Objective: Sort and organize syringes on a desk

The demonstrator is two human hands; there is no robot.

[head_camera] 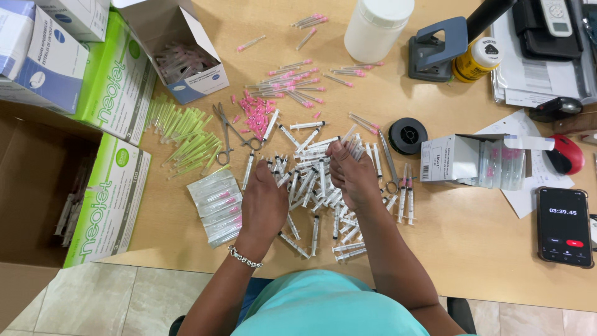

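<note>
While both hands work low over the counter (pixel 472 249), most of the sorting looks undone: the syringes (pixel 317 186) lie in a loose heap under them, barrels crossing every way, many roughly near-to-far. The left hand (pixel 263 205) rests palm down on the heap's edge, fingers curled; whether it grips one I cannot tell. The right hand (pixel 352 176) pinches a few syringes, long axes pointing away and right. Beyond, pink needles (pixel 292 84) and green needles (pixel 183 130) lie grouped, scissors (pixel 231 132) between.
</note>
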